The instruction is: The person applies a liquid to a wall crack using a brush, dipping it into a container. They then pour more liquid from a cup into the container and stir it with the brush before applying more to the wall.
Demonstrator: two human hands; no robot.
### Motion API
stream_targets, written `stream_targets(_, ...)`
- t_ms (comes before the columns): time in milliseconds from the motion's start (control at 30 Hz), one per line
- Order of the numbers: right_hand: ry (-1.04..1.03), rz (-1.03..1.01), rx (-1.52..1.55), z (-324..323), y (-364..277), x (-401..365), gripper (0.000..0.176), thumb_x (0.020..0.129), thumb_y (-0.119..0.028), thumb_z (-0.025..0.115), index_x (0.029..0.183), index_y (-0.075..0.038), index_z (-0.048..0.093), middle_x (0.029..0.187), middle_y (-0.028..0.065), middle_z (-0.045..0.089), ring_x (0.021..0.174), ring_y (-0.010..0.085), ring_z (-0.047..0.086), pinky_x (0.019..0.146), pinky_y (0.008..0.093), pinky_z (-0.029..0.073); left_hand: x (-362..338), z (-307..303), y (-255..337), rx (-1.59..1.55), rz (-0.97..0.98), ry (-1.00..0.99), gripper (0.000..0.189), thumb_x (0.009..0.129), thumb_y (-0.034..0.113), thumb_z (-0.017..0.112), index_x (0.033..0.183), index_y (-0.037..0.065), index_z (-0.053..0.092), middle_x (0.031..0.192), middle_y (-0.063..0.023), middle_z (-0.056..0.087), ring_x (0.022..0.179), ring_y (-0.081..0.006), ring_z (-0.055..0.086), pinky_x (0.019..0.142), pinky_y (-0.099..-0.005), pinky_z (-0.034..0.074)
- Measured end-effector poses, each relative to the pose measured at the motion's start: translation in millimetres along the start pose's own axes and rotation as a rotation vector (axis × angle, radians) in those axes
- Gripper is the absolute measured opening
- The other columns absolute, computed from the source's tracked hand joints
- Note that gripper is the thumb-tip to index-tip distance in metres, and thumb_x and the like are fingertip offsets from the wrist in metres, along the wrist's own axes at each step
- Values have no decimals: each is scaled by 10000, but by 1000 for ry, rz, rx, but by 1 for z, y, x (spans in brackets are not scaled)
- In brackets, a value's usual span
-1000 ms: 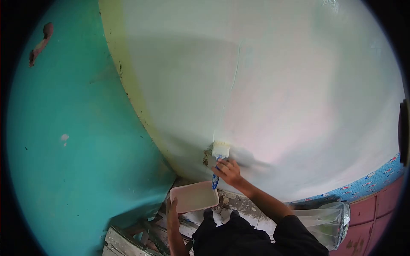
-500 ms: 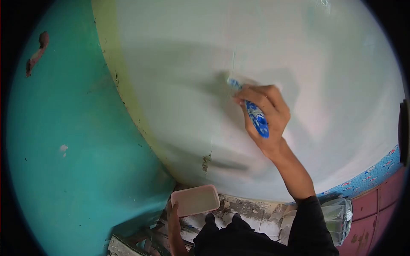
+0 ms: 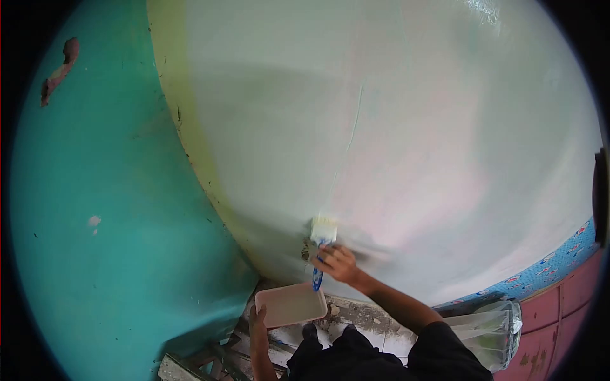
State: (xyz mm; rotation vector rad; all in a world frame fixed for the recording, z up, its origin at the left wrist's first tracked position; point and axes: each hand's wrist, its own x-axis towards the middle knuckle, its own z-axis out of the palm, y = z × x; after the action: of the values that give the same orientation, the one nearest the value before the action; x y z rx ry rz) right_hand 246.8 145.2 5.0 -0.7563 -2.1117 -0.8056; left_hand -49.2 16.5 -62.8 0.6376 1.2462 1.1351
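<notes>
My right hand (image 3: 338,261) grips the blue, paint-spotted handle of a paintbrush (image 3: 324,230). Its wide, whitish bristles point up and lie at the lower part of the white wall (image 3: 406,140). A thin raised line runs down the wall above the brush. Just left of the bristles is a dark rough patch (image 3: 305,249). Down by the floor, my left hand (image 3: 257,314) holds a pale pink rectangular tub (image 3: 292,305) by its left end. Pale liquid seems to fill its bottom. The brush handle's lower end overlaps the tub's upper right rim in view.
A teal wall (image 3: 121,190) with a chipped patch meets a yellow strip (image 3: 171,76) on the left. Wooden framing (image 3: 210,365) stands at lower left. A clear plastic-covered container (image 3: 492,333), pink panels (image 3: 543,314) and blue patterned covering (image 3: 546,260) are at lower right.
My right hand has brought the paintbrush down the wall, from mid-height to just above the tub, and slightly left. My left hand still holds the tub in about the same place.
</notes>
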Motion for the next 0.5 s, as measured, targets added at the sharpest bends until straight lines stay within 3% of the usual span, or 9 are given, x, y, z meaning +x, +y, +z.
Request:
stream_targets(133, -158, 232, 204, 0, -21, 3, 374, 709, -72, 706, 1070, -167, 721, 1026, 17, 631, 945, 195, 629, 778, 376, 500, 3, -4, -3, 54, 17, 24, 558, 1000, 414, 539, 1409, 39, 484, 1244, -139, 618, 1038, -267, 689, 727, -374, 612)
stream_targets(300, 34, 490, 416, -54, 50, 119, 247, 740, -10, 656, 973, -67, 711, 933, 140, 624, 853, 364, 599, 738, 443, 490, -2, -2, 3, 63, 10, 18, 551, 1007, 436, 521, 1397, 49, 484, 1226, -144, 632, 1023, -274, 699, 722, -383, 616)
stream_targets(400, 210, 417, 350, -119, 91, 215, 132, 787, 4, 711, 902, -61, 711, 857, 158, 638, 804, 384, 610, 719, 423, 482, 6, -5, -9, 31, 27, 11, 545, 1008, 427, 522, 1395, 46, 483, 1225, -151, 631, 1033, -284, 697, 732, -397, 620)
stream_targets(467, 308, 376, 280, -154, 110, 266, 49, 842, -28, 709, 876, -58, 727, 812, 137, 638, 745, 334, 610, 700, 384, 483, 13, -9, -20, 22, 36, 8, 546, 1009, 416, 524, 1404, 43, 476, 1236, -156, 627, 1046, -291, 695, 741, -406, 622)
stream_targets(500, 408, 255, 257, -167, 121, 290, 35, 847, -38, 720, 877, -40, 736, 801, 127, 644, 707, 297, 604, 666, 358, 484, 14, -9, -22, 34, 49, 10, 552, 1009, 414, 526, 1414, 44, 472, 1245, -155, 624, 1050, -289, 695, 749, -402, 622)
